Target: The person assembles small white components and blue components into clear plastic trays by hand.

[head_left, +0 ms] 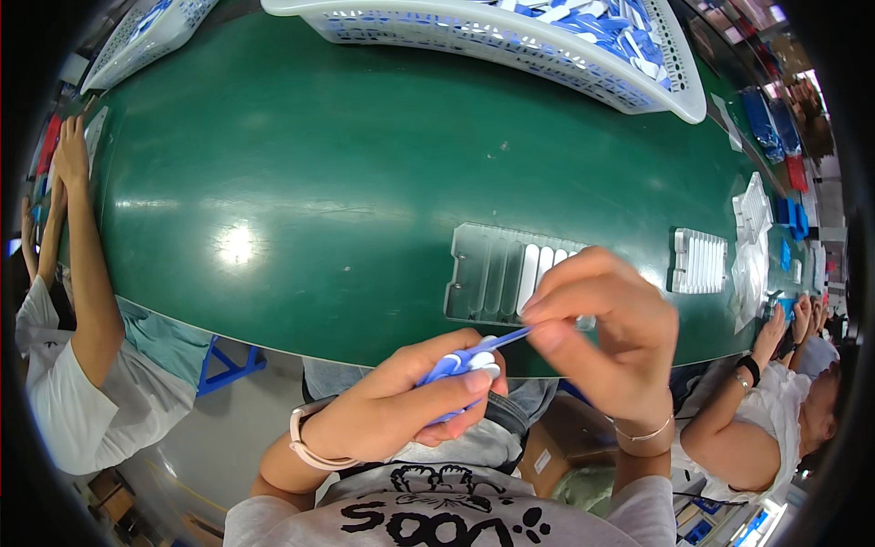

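You are holding a small bunch of blue and white plastic pieces (465, 366) in your left hand (401, 410), fingers curled and pressed around them, just below the near edge of the green table (301, 173). Your right hand (611, 337) is pinching the thin blue end that is sticking out of the bunch, thumb and forefinger pressed together on it, so both hands are meeting over your lap.

Just beyond your right hand a clear ribbed tray (497, 272) is lying flat on the table, with a few white strips (538, 269) sitting side by side in its right-hand grooves; the left grooves look bare. To its right, apart from it, a smaller white ribbed tray (699, 262) is resting, and past that a stack of clear trays (752, 214) is standing near the table's right end.

At the far edge a white lattice basket (510, 46) is holding a heap of blue and white pieces, and the corner of a second white basket (146, 36) is showing at the upper left. Blue and red packets (775, 128) are lying along the far right rim; their labels are too small to make out.

A person's arm (87, 264) is reaching along the left edge, and another person's hands (784, 319) are working at the right.
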Tool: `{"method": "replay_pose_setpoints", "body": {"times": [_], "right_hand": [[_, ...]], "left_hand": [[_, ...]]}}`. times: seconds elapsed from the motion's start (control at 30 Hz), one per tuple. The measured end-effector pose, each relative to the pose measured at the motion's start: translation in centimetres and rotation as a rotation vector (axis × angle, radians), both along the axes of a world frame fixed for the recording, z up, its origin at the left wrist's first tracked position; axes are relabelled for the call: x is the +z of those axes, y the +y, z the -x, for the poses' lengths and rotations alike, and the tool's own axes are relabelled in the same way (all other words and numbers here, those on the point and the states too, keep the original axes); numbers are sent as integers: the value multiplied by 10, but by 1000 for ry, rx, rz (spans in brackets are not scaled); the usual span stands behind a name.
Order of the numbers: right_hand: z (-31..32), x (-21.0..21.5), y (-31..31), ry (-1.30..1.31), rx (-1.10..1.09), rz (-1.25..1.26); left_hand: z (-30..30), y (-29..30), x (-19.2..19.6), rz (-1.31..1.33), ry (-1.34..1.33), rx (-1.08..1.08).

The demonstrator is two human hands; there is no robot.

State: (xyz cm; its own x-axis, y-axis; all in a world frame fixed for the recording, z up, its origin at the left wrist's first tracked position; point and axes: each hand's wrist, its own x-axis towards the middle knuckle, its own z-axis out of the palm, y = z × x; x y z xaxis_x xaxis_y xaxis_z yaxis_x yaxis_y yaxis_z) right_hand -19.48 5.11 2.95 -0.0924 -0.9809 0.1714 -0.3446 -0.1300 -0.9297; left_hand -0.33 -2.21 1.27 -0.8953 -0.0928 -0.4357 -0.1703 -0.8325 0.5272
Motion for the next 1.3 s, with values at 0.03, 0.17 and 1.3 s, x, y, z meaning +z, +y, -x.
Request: {"method": "replay_pose_setpoints", "body": {"times": [0.03,0.17,1.3], "right_hand": [[2,0,0,-152,-98,-33],[3,2,-4,-309,-222,-163],[35,-9,-29,209,-93,-213]], "left_hand": [[-3,-1,-4,2,0,6],[-4,0,-8,2,-50,133],[-5,-8,-12,427,-196,505]]}}
